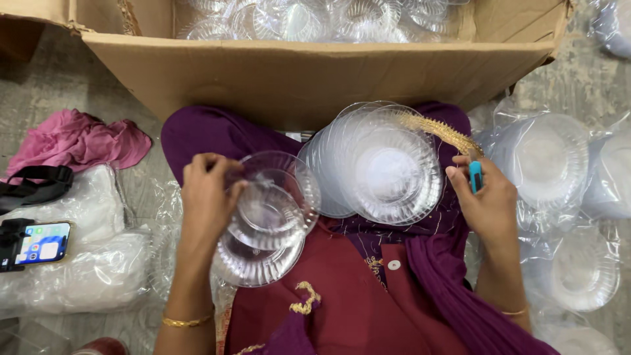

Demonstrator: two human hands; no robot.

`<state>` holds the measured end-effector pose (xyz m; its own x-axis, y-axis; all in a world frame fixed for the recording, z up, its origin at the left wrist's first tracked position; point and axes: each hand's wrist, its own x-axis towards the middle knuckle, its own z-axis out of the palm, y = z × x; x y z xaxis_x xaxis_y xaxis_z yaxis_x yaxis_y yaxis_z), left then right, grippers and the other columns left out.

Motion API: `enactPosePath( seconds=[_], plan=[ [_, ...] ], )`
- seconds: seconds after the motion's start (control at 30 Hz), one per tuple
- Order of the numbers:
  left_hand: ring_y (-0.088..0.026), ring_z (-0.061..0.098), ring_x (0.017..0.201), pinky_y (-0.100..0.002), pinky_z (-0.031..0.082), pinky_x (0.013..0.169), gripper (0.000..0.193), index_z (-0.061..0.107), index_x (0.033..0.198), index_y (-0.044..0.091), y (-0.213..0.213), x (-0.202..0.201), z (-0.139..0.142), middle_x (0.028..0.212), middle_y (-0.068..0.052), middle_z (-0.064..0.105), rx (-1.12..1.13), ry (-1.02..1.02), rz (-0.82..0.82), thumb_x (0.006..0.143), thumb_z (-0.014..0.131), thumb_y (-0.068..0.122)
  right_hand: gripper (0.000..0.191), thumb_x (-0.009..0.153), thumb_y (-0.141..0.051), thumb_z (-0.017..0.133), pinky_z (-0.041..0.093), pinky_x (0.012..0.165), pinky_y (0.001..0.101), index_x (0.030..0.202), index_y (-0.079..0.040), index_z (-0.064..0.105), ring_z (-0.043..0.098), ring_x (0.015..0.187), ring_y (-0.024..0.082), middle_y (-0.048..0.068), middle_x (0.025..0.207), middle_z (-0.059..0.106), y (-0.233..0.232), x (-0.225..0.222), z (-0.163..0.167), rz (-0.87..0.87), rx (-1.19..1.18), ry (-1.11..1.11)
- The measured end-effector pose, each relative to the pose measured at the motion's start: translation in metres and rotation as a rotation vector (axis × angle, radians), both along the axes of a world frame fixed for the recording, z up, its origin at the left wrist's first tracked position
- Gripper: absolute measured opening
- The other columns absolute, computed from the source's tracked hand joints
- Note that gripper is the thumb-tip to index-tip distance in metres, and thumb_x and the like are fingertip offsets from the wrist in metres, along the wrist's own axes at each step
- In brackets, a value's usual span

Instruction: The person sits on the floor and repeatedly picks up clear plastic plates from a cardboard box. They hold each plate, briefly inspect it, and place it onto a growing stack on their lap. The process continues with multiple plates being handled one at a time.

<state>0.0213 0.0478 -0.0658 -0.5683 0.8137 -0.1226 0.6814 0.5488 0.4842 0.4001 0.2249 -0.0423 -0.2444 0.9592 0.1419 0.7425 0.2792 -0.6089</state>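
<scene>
— Over on the left, what's lying on the floor?

— Phone (41, 243) beside pink cloth (77, 139). Left hand (207, 194) curls round clear plastic bowls (268, 220), fingers closed on the rim, above the lap.

— And further right?

— Stack of clear plates (381, 164) rests on the knees. Right hand (486, 200) grips a blue cutter (475, 176), fist closed, near bagged plates (545, 158).

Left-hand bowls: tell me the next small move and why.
Probably set the bowls in the left hand down on the fanned stack on the lap. The left hand grips a few clear nested bowls by the rim, tilted, right beside that stack, while the right hand is taken up with a blue cutter.
</scene>
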Motion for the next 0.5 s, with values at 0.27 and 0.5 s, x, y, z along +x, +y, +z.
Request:
enactPosePath(
  seconds=[0.27,0.5],
  plan=[
    [-0.017,0.078,0.090,-0.031,0.063,0.076,0.019,0.074,0.119,0.006,-0.005,-0.002,0.050,0.104,-0.010,0.079,0.460,-0.221,0.121,0.102,0.066,0.009,0.032,0.099,-0.030,0.068,0.048,0.062,0.0220,0.121,-0.007,0.069,0.059,0.069,0.006,0.001,0.094,0.076,-0.018,-0.035,0.004,0.157,-0.269,0.335],
    [-0.009,0.073,0.073,-0.023,0.060,0.063,0.015,0.075,0.104,0.001,0.024,0.064,0.071,0.088,-0.006,0.079,0.608,-0.554,0.063,0.095,0.073,0.012,0.026,0.096,-0.021,0.074,0.040,0.049,0.0196,0.112,-0.002,0.071,0.051,0.056,0.002,0.002,0.076,0.065,-0.043,-0.079,0.008,0.280,-0.408,0.494]
  ],
)
